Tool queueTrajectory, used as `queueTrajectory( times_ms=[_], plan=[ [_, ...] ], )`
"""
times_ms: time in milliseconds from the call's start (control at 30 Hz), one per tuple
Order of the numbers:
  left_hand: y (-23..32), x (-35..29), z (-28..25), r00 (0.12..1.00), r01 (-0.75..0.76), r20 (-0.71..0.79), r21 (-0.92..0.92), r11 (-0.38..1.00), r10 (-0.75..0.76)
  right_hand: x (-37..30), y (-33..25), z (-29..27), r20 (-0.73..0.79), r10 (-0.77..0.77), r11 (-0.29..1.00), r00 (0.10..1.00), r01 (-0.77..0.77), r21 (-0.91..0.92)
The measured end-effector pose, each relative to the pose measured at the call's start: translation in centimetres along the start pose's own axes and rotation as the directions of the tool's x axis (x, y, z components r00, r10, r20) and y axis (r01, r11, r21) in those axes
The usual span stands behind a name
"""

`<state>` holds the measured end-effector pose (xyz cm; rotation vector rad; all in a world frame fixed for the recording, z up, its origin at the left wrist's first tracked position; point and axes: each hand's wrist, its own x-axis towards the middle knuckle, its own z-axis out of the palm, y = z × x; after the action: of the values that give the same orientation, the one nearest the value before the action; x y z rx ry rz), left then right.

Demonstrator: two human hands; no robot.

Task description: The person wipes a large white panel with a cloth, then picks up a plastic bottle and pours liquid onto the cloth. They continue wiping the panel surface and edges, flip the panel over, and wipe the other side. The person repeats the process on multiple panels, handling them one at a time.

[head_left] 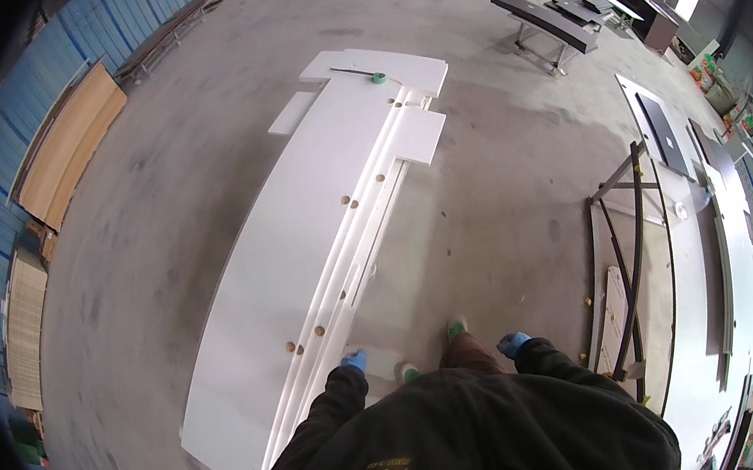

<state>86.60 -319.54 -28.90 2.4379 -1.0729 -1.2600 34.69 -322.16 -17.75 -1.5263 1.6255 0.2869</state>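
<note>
Jacket (pixel 473 428), left hand (pixel 354 360) beside panels (pixel 288 236)

Workshop: white panels (pixel 270 233), stacked boards (pixel 72 147)

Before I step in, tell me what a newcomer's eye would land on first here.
First, the long white panels in the middle, running from the lower left toward the upper centre, with small round brown spots along their right side. Next, a small green item stands out on the white at the far end. At the left, a blue wall also catches the eye.
</note>
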Motion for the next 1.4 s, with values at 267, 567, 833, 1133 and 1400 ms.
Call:
queueTrajectory(
  times_ms=[267, 567, 833, 1133, 1400],
  plan=[
    [11.4, 11.3, 0.2, 0.934, 0.357, 0.155, -0.373, 0.857, -0.322, 19.5, -7.3, -18.3, 0.147, 0.107, 0.988, 0.983, -0.088, -0.129],
    [18.6, 15.3, -1.0, 0.899, 0.433, 0.306, -0.734, 0.523, -0.314, 42.3, -21.5, -37.9, -0.042, -0.166, 0.945, 0.985, 0.147, -0.293],
    [19.5, 23.2, -4.3, 0.864, -0.358, 0.473, 0.331, 0.873, 0.174, 55.8, -37.3, -45.6, -0.216, -0.477, 0.86, 0.852, 0.402, -0.314],
    [25.6, 23.6, -7.3, 0.63, 0.278, 0.443, -0.895, -0.348, -0.638, 66.8, -53.7, -43.6, 0.1, -0.835, 0.465, 0.542, 0.79, -0.4],
    [25.7, 22.4, -7.7, 0.556, -0.012, 0.438, -0.845, -0.534, -0.706, 73.2, -71.7, -30.7, 0.467, -0.826, 0.032, 0.314, 0.855, -0.518]
  ],
)
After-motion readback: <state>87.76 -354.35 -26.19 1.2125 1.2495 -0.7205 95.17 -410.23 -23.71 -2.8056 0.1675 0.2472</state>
